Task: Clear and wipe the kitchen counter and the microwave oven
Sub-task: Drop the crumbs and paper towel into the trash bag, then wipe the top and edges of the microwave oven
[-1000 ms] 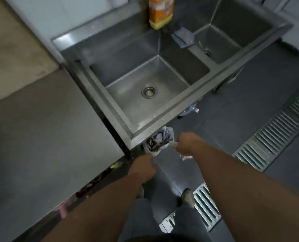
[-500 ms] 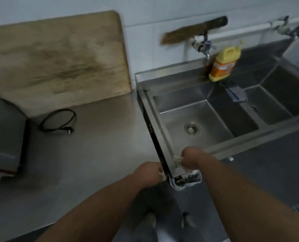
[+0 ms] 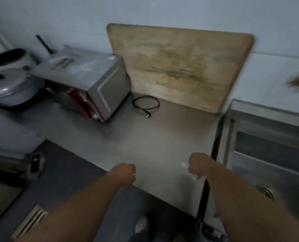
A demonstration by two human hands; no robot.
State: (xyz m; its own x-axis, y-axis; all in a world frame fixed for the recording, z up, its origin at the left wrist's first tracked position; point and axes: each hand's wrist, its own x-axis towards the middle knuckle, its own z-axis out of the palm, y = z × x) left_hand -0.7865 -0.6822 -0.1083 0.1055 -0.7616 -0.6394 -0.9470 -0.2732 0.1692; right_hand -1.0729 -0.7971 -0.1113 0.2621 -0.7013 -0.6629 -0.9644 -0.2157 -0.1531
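The right hand (image 3: 198,165) is curling into a fist, pinching something small and white too blurred to name; the left hand (image 3: 126,173) is fisted, seemingly empty. Both are hovering over the counter's (image 3: 145,140) front edge, the microwave oven (image 3: 92,88) well behind. Wiping could be snagging the loose power cord (image 3: 146,104), or nudging the leaning cutting board (image 3: 180,67) over.

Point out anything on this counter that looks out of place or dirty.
The cord lies coiled and unplugged on the counter beside the oven. The cutting board leaning on the wall is heavily stained.
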